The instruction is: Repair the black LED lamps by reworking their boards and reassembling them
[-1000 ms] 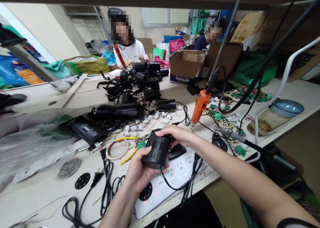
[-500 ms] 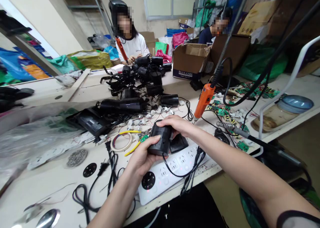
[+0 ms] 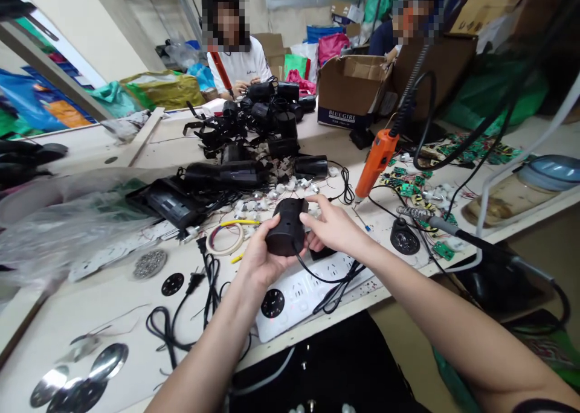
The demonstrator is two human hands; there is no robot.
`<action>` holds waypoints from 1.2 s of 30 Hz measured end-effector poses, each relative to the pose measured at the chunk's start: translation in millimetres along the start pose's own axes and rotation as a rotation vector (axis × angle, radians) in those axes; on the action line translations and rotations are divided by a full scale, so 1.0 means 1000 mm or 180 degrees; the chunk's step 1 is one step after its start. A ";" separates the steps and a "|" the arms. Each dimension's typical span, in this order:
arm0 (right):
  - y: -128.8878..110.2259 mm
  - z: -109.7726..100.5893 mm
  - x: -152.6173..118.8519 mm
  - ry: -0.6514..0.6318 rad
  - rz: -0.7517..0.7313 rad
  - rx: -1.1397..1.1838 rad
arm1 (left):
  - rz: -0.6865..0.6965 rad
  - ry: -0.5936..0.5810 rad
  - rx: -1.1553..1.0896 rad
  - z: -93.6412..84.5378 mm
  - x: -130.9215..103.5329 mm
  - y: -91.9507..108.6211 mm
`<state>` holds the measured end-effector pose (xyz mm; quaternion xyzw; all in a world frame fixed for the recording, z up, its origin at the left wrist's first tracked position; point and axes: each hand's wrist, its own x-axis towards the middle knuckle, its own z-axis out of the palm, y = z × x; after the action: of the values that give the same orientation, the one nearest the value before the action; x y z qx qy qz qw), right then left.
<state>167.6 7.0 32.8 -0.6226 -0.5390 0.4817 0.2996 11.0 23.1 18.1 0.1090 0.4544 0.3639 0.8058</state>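
Both my hands grip a black plastic housing (image 3: 286, 226) with a cord, held just above the white power strip (image 3: 290, 316). My left hand (image 3: 260, 259) wraps its left side and underside, thumb on the near face. On the right side, my right hand (image 3: 327, 223) presses with its thumb and fingers. A black cord (image 3: 317, 275) runs from the housing's lower end to a bundle on the strip. Partly hidden below my right hand is a dark piece (image 3: 322, 253). An orange electric screwdriver (image 3: 377, 162) hangs beyond my right hand.
Black housings (image 3: 272, 117) are heaped at mid-table, with two people behind. A soldering iron (image 3: 471, 241) lies at right near green circuit boards (image 3: 408, 189). At left are a tape roll (image 3: 225, 239), a plug cord (image 3: 170, 322) and shiny discs (image 3: 109, 362). A cardboard box (image 3: 347, 93) stands at back.
The housing has been turned in my hands and its rounded end faces me more. My right hand has shifted from its top to its right side. The camera view has shifted slightly.
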 end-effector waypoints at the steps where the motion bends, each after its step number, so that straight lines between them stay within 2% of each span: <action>1: 0.000 0.001 -0.001 0.0036 -0.0033 -0.0068 | 0.0062 0.0036 0.0008 0.001 0.000 -0.001; 5: -0.006 0.006 -0.004 0.0213 -0.0221 -0.0493 | 0.0397 0.0182 0.0104 0.006 -0.001 -0.007; 8: -0.006 0.014 -0.005 0.0247 -0.0172 -0.0444 | 0.0513 0.0318 0.0093 0.003 -0.001 -0.010; 12: 0.002 0.028 0.000 0.0177 -0.0197 -0.0273 | 0.0724 0.0294 0.0400 -0.015 0.003 -0.015; 15: 0.009 0.031 -0.004 0.0030 -0.0298 -0.0333 | 0.0966 0.0182 0.1122 -0.034 0.004 -0.014; 17: 0.013 0.023 -0.015 0.0183 -0.0528 -0.0365 | 0.1223 0.0267 0.1748 -0.045 0.003 -0.011; 19: 0.016 0.006 -0.032 0.0900 -0.0988 -0.0279 | 0.1464 0.0381 0.2301 -0.051 0.002 -0.007; 23: 0.024 -0.043 -0.054 0.3554 -0.1862 0.0342 | 0.1385 0.0448 0.2969 -0.051 0.002 -0.003; 24: 0.027 -0.055 -0.052 0.3912 -0.1974 0.0545 | 0.1342 0.0516 0.3071 -0.050 0.003 -0.003; 25: 0.031 -0.066 -0.047 0.3982 -0.2052 0.0707 | 0.1316 0.0590 0.3155 -0.048 0.004 -0.004; 26: 0.036 -0.075 -0.039 0.3771 -0.2049 0.0784 | 0.1307 0.0657 0.3227 -0.046 0.005 -0.005; 28: 0.044 -0.088 -0.017 0.3025 -0.1795 0.0724 | 0.1331 0.0703 0.3327 -0.044 0.006 -0.006; 30: 0.050 -0.096 0.006 0.2311 -0.1637 0.0538 | 0.1356 0.0621 0.3371 -0.043 0.006 -0.008; 31: 0.050 -0.098 0.016 0.2101 -0.1625 0.0439 | 0.1364 0.0608 0.3386 -0.044 0.006 -0.008; 33: 0.045 -0.098 0.028 0.1946 -0.1727 0.0269 | 0.1370 0.0707 0.3472 -0.046 0.004 -0.009; 36: 0.027 -0.089 0.026 0.1836 -0.2076 0.0324 | 0.1405 0.0824 0.3699 -0.049 0.001 -0.012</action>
<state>258.6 38.7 33.2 -0.5134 -0.5773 0.1943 0.6045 -22.8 8.0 -16.0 0.5748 0.6383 0.2256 0.4597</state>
